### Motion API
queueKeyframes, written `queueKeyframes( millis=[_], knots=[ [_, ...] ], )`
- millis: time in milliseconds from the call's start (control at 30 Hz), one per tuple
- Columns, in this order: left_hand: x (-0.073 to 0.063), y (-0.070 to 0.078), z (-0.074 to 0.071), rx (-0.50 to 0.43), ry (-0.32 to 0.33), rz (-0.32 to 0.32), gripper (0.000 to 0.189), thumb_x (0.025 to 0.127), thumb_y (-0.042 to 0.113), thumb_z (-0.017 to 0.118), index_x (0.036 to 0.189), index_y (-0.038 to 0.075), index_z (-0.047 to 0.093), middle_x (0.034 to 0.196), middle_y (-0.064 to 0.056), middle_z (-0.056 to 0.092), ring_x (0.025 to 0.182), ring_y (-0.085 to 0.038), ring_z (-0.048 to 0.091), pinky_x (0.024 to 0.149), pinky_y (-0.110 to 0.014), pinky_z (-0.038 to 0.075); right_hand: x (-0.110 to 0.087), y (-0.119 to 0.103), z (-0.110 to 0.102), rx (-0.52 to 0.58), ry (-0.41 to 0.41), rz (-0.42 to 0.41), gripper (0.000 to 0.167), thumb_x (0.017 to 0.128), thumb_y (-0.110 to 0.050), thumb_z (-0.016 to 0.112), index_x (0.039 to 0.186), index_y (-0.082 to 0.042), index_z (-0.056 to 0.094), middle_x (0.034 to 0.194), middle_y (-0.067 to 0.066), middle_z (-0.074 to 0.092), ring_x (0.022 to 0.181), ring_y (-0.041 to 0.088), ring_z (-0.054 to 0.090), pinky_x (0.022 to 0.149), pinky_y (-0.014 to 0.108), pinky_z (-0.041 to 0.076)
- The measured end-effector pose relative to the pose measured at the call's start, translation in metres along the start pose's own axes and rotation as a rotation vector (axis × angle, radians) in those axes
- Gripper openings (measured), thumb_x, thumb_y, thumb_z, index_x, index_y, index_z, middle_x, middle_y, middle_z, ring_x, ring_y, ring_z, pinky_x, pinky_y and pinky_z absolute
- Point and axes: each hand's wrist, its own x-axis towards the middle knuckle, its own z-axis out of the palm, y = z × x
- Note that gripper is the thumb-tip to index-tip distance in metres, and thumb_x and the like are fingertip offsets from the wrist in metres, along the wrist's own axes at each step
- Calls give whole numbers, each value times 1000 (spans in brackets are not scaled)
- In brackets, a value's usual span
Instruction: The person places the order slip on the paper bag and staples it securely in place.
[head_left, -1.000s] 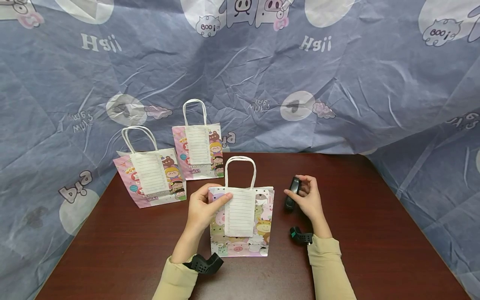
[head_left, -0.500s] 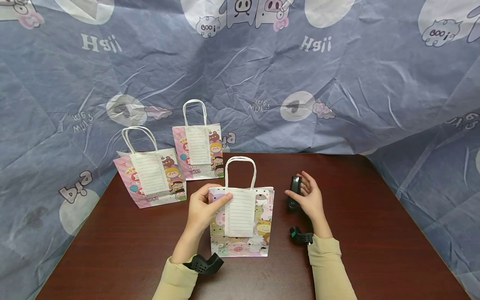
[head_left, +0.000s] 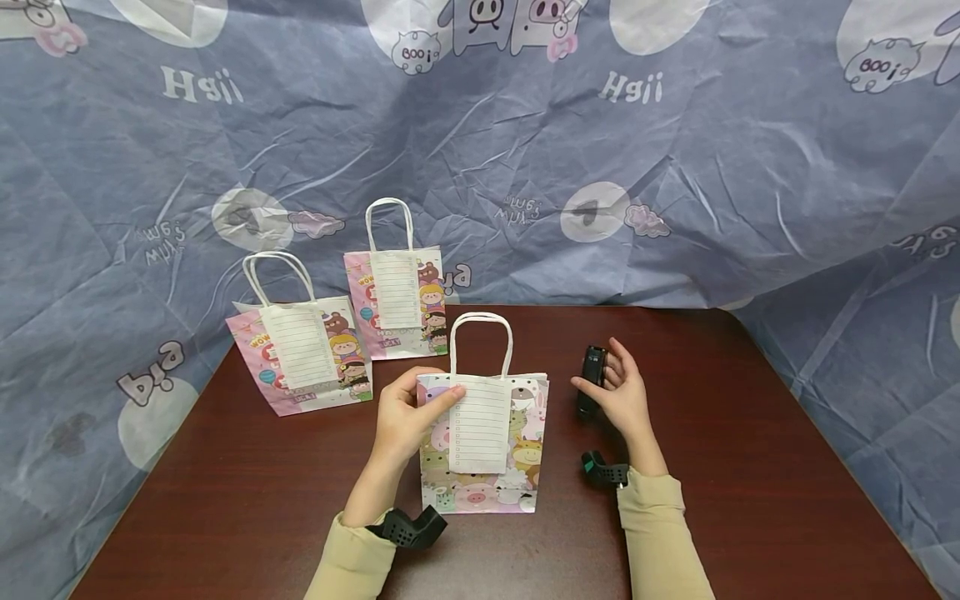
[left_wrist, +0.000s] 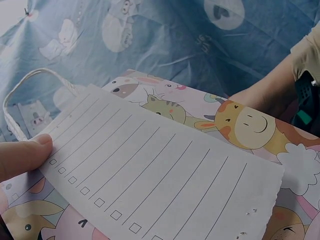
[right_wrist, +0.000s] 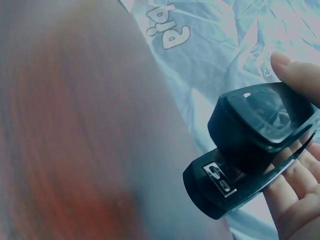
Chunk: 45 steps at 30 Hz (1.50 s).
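Note:
Upright at the middle of the table stands a paper bag (head_left: 480, 497) with cartoon animals and white twisted handles. Over its front lies a lined checklist sheet (head_left: 480, 433), with small holes or marks near its far end in the left wrist view. My left hand (head_left: 401, 421) grips the bag's upper left side, thumb (left_wrist: 25, 156) on the sheet and the other fingers hidden behind. To the right, my right hand (head_left: 624, 400) holds a black stapler (head_left: 592, 375), apart from the bag. In the right wrist view, fingers lie under the stapler (right_wrist: 250, 125) and the thumb is on its top.
Two pink cartoon paper bags (head_left: 300, 400) (head_left: 405, 343) with lined sheets on their fronts stand at the back left. The dark brown table (head_left: 735, 417) ends against a blue printed cloth (head_left: 480, 150) behind.
My right hand has moved slightly up and to the right, its fingers less curled around the stapler, which has turned in the hand. My left hand and the bag stay still.

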Motion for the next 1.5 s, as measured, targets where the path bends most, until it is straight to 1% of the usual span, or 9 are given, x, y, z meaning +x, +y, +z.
queueKeyframes(
  millis=[100, 267, 367, 500, 667, 867, 967, 1167, 1500],
  knots=[
    [0, -1, 0, 4, -1, 19, 20, 75, 1, 77, 91, -3, 66, 74, -5, 65, 59, -14, 63, 51, -28, 53, 1, -3, 1, -21, 7, -5, 88, 76, -12, 79, 148, -14, 28, 132, 18, 49, 121, 29, 48, 99, 38, 38],
    [0, -1, 0, 2, -3, 38, 19, 75, 1, 77, 91, -3, 66, 74, -6, 65, 59, -15, 64, 51, -29, 53, -1, -16, 1, 7, -12, -53, 80, 78, -10, 77, 145, -12, 34, 130, 17, 51, 109, 12, 57, 87, 19, 46],
    [0, -1, 0, 1, -5, 37, 20, 75, 1, 77, 91, -3, 66, 74, -7, 65, 59, -15, 63, 51, -29, 53, -4, -31, 2, 69, -36, -112, 76, 79, -2, 74, 143, -7, 34, 124, 20, 53, 98, 5, 60, 78, 15, 48],
    [-1, 0, 0, 4, -4, 28, 20, 76, 2, 77, 91, -3, 66, 74, -7, 65, 59, -15, 63, 51, -29, 53, -7, -47, 3, 163, -49, -191, 73, 78, 9, 70, 140, -3, 34, 118, 15, 57, 94, 12, 65, 77, 19, 50],
    [-1, 2, 1, -1, 1, 2, 20, 76, 0, 76, 92, -4, 66, 75, -8, 65, 59, -14, 63, 51, -28, 53, -6, -53, 3, 223, -29, -269, 75, 77, 13, 69, 140, -8, 37, 114, 3, 63, 98, 20, 65, 81, 23, 51],
    [-4, 19, 4, -1, -15, 3, 18, 76, -7, 73, 91, -10, 63, 77, -17, 64, 60, -14, 63, 53, -28, 53, -10, -68, 2, 253, -48, -341, 76, 79, 12, 68, 143, -10, 34, 117, 21, 60, 95, 18, 66, 80, 25, 51],
    [-5, 28, 6, 6, -16, -8, 18, 76, -8, 72, 90, -12, 63, 77, -19, 63, 60, -13, 63, 53, -27, 53, -13, -76, 1, 242, -56, -361, 76, 79, 12, 68, 143, -10, 32, 119, 21, 60, 94, 19, 67, 80, 25, 51],
    [-6, 31, 7, 9, -10, -14, 19, 76, -8, 73, 91, -12, 62, 77, -18, 63, 60, -12, 62, 53, -26, 53, -19, -88, 0, 205, -55, -364, 65, 78, 9, 70, 134, -5, 41, 119, 4, 63, 96, 19, 66, 81, 23, 51],
    [-6, 32, 9, 7, -10, -13, 19, 76, -7, 73, 91, -12, 63, 76, -18, 63, 60, -12, 62, 53, -27, 53, -27, -104, 0, 312, -81, -400, 56, 74, 15, 70, 125, 3, 48, 111, 5, 65, 94, 17, 66, 81, 26, 51]
  ],
)
